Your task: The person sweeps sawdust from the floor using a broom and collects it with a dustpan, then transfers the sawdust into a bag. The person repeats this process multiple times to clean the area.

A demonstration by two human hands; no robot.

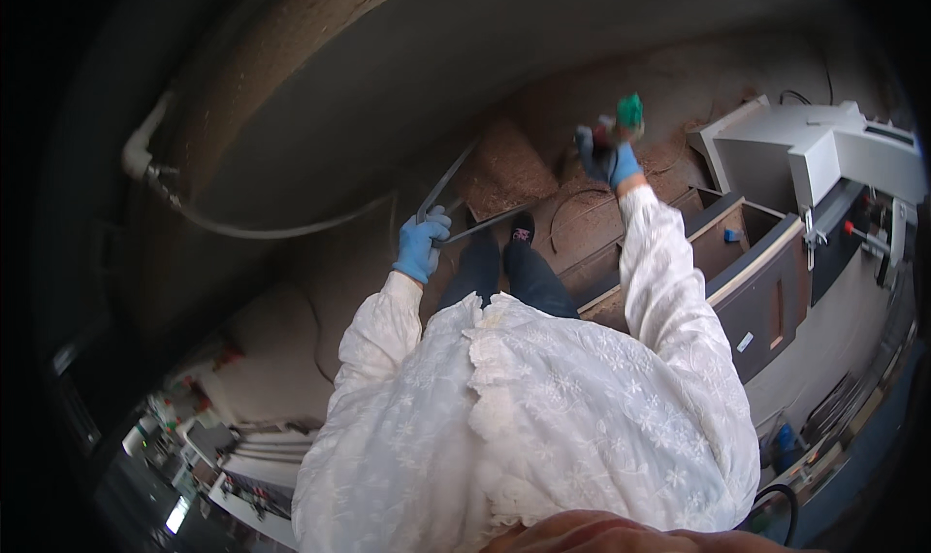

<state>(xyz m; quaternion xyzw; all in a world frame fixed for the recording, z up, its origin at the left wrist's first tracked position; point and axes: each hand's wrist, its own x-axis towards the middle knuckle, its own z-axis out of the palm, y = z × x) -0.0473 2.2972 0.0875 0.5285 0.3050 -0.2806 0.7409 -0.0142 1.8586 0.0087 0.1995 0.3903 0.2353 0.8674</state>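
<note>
My left hand (419, 247), in a blue glove, is closed around a thin grey strip (448, 180) that slants up and away. A second grey strip (495, 220) runs to the right from the same hand. Beyond the strips lies a brown squarish surface (506, 170) strewn with wood shavings. Farther off on the right, my right hand (609, 160) is stretched out, in a blue and dark glove and smeared by motion. Its fingers are closed around an object with a bright green end (630, 113) and a reddish part; its kind is too blurred to tell.
Sawdust (669, 155) covers the floor around my right hand. Dark cabinet-like frames (752, 286) and a white machine (819, 160) stand on the right. A pale hose (281, 233) hangs at the left. Cables lie on the floor near my feet (522, 229).
</note>
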